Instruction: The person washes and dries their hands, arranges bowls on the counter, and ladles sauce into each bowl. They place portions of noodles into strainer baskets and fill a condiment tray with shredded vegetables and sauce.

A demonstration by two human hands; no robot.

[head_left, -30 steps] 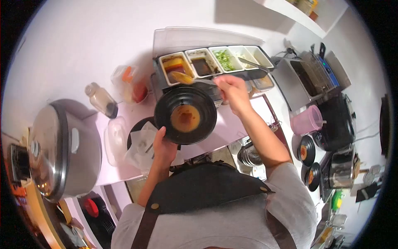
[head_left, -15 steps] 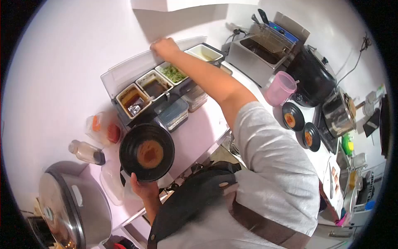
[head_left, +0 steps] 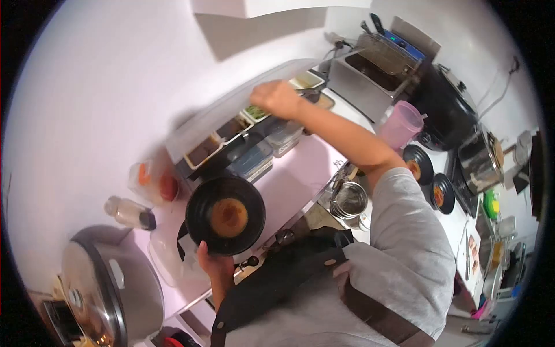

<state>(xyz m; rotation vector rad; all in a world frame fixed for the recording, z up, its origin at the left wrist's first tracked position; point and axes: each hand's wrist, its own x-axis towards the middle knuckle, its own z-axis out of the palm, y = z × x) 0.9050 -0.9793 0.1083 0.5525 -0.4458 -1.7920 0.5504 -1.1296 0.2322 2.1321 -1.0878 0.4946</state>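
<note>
"What hid the greens (head_left: 255,112)?"
"The right hand (head_left: 276,99), itself blurred, covered some of them."
"And the left hand (head_left: 217,267)?"
"Most of its fingers were out of sight beneath the bowl (head_left: 197,215)."
"The lid (head_left: 214,114)?"
"Smeared, and it veiled part of the tubs (head_left: 208,155)."
"The pot (head_left: 139,289)?"
"Cut off at the bottom edge."

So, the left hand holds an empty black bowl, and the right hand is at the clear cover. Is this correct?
Not fully: the black bowl is not empty. The head view shows brownish liquid in it. The left hand holds it, and the right hand is at the clear cover.
</note>
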